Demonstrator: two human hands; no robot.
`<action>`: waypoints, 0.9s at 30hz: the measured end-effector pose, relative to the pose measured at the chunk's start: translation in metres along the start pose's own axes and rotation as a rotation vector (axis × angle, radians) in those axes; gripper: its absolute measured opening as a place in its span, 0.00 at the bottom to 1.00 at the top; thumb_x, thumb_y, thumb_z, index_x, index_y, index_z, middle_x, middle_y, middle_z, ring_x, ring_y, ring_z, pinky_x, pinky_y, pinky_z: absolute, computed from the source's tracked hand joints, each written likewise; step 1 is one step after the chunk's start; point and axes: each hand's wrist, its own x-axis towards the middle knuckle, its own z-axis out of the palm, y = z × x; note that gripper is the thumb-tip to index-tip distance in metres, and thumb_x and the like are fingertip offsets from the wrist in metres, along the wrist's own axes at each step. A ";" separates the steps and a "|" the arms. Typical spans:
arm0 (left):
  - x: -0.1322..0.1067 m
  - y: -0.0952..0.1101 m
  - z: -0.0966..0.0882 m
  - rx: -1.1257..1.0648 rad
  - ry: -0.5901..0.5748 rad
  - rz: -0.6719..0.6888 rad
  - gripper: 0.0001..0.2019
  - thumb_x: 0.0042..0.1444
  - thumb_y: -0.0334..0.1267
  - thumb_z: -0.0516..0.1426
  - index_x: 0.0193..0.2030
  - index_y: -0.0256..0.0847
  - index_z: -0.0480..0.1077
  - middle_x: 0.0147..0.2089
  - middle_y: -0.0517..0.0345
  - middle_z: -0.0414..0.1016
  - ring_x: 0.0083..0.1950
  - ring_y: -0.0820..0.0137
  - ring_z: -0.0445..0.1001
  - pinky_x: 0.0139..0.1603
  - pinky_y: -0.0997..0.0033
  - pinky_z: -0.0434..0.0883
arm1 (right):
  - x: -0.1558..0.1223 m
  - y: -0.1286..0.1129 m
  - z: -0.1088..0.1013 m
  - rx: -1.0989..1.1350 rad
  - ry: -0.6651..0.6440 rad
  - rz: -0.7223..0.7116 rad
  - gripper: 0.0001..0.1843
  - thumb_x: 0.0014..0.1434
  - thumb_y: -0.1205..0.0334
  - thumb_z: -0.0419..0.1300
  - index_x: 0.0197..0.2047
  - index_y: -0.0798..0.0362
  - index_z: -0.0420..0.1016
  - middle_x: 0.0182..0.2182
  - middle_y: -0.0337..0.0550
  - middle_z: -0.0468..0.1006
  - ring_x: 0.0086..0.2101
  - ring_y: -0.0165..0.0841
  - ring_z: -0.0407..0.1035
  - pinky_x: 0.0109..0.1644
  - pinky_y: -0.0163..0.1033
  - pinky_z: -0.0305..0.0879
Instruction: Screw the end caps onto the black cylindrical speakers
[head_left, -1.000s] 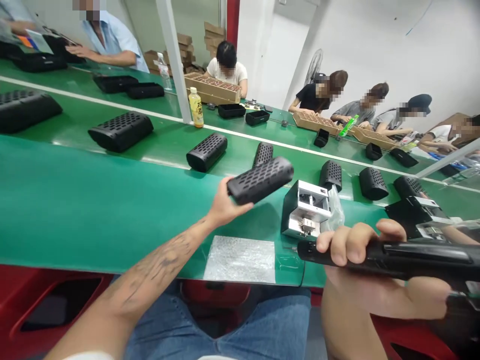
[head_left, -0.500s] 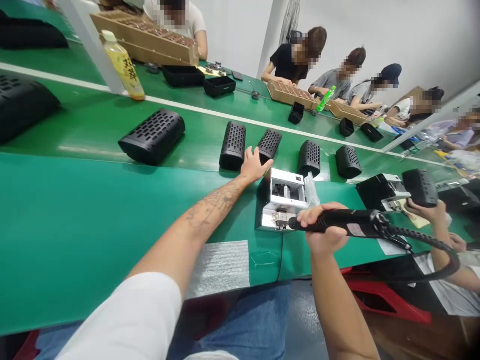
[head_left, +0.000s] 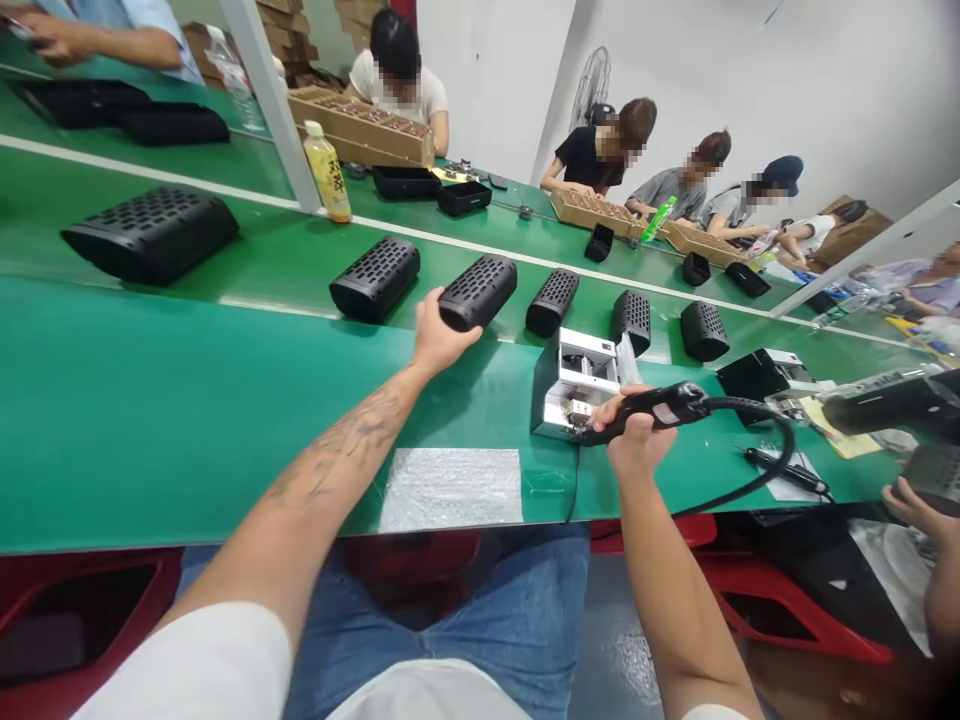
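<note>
left hand (head_left: 436, 335) is gripping a black perforated casing (head_left: 481, 288) at frame centre; casing is lying up-right of the palm, fingers bracing its left end, thumb below. right hand (head_left: 636, 445), right of centre, is grasping a black corded driver (head_left: 667, 403).

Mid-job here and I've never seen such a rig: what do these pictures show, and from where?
No robot here: these are a person's own bare hands, seen by one head-worn camera looking forward and down. The left hand grips the near end of a black perforated case. The right hand holds a black corded tool, its front end close to a small black-and-white machine. A pale, crinkled sheet lies on the green bench. More perforated cases line the darker green strip beyond.
</note>
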 end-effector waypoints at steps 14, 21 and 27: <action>-0.219 -0.081 -0.191 -0.015 -0.565 0.421 0.48 0.58 0.42 0.75 0.83 0.52 0.63 0.79 0.42 0.71 0.82 0.44 0.75 0.85 0.36 0.75 | 0.020 0.023 0.004 -0.115 -0.019 0.016 0.38 0.58 0.16 0.72 0.39 0.44 0.72 0.18 0.27 0.72 0.16 0.31 0.68 0.22 0.40 0.70; -0.222 -0.072 -0.191 0.030 -0.428 0.460 0.45 0.59 0.46 0.78 0.80 0.50 0.67 0.78 0.41 0.73 0.80 0.43 0.77 0.83 0.36 0.77 | 0.022 0.015 0.003 -0.100 0.128 -0.168 0.38 0.60 0.14 0.69 0.43 0.43 0.74 0.19 0.27 0.72 0.15 0.35 0.69 0.22 0.45 0.73; -0.199 -0.108 -0.284 0.335 0.110 0.315 0.45 0.53 0.61 0.79 0.76 0.69 0.69 0.73 0.68 0.76 0.77 0.44 0.77 0.85 0.23 0.72 | 0.022 0.020 0.008 -0.081 0.046 -0.055 0.41 0.55 0.13 0.72 0.37 0.44 0.70 0.18 0.27 0.72 0.16 0.32 0.68 0.22 0.40 0.70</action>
